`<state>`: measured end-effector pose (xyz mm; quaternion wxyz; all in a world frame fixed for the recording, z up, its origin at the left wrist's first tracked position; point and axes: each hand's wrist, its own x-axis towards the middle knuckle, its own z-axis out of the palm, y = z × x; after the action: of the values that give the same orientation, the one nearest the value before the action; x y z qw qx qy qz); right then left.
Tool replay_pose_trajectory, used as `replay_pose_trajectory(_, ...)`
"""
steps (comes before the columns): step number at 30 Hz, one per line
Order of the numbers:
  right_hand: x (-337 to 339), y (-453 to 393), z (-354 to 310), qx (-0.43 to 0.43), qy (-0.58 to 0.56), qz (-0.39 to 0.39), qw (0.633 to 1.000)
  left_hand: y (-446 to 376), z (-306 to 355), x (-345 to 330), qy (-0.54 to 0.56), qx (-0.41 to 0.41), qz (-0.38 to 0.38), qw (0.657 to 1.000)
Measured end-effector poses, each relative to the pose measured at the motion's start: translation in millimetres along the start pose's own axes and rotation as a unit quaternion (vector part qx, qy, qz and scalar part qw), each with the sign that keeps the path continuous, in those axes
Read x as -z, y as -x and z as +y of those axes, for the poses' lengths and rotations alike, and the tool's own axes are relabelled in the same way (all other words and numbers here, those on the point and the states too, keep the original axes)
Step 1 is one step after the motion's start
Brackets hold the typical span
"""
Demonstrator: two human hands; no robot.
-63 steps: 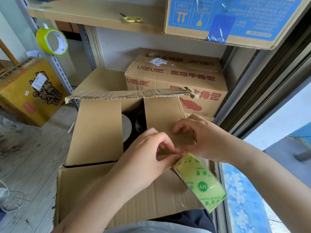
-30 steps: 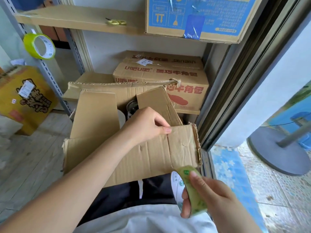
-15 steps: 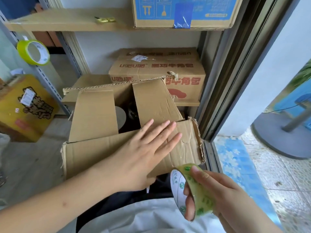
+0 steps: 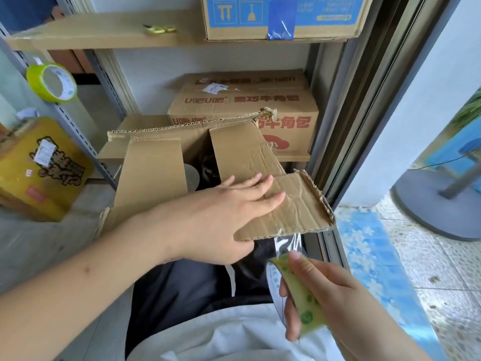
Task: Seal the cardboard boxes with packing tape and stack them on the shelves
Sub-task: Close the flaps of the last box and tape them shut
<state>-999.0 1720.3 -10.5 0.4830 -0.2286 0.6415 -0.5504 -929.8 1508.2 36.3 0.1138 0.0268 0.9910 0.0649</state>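
Note:
An open brown cardboard box (image 4: 153, 175) stands in front of me against the shelf, its near flap folded down and its two side flaps lying over the opening. My left hand (image 4: 223, 214) presses flat on the near flap with straight fingers. My right hand (image 4: 320, 295) grips a green tape roll (image 4: 299, 298) just below the flap's right corner. A clear strip of tape (image 4: 289, 242) runs from the roll up to the flap's edge. Dark items show through the gap between the side flaps.
A printed cardboard box (image 4: 244, 108) sits on the lower shelf behind. A blue box (image 4: 281, 16) and yellow scissors (image 4: 158, 29) rest on the upper shelf (image 4: 104, 35). Another green tape roll (image 4: 52, 82) hangs on the shelf post at left. A yellow box (image 4: 39, 168) stands on the floor.
My left hand went from pinching the flap to pressing flat on it. My right hand pulled the roll down and away, and a strip of tape now stretches from the flap's edge.

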Motion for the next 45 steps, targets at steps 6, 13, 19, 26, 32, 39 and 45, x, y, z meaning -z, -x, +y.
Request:
replay_pose_trajectory(6, -7.0, -16.3, -1.9, 0.083, 0.017, 0.018, 0.996, 4.9, 12.1, 11.9, 0.017, -0.009, 0.045, 0.999)
replay_pose_trajectory(13, 0.0, -55.4, -12.1, 0.160, -0.023, -0.047, 0.986, 5.1, 19.2, 24.9, 0.028, 0.032, 0.129, 0.991)
replay_pose_trajectory(19, 24.4, -75.6, -20.1, 0.081, -0.085, -0.243, 0.963, -10.1, 15.5, 26.0, -0.104, 0.002, 0.140, 0.985)
replay_pose_trajectory(26, 36.8, -80.9, -25.8, 0.090, -0.081, -0.230, 0.966, -16.6, 16.2, 23.4, -0.244, -0.009, 0.132, 0.961)
replay_pose_trajectory(32, 43.1, -69.5, -42.6, 0.078, 0.048, -0.150, 0.984, -23.0, 24.7, 17.9, -0.384, -0.039, 0.141, 0.911)
replay_pose_trajectory(39, 55.6, -19.6, -94.3, 0.049, 0.571, -0.080, 0.816, -10.9, 4.3, 31.0, -0.089, -0.006, 0.107, 0.990)
replay_pose_trajectory(45, 43.2, -55.1, -175.4, 0.160, 0.503, 0.061, 0.847, -19.1, -87.5, 77.4, 0.215, 0.161, 0.328, 0.906)
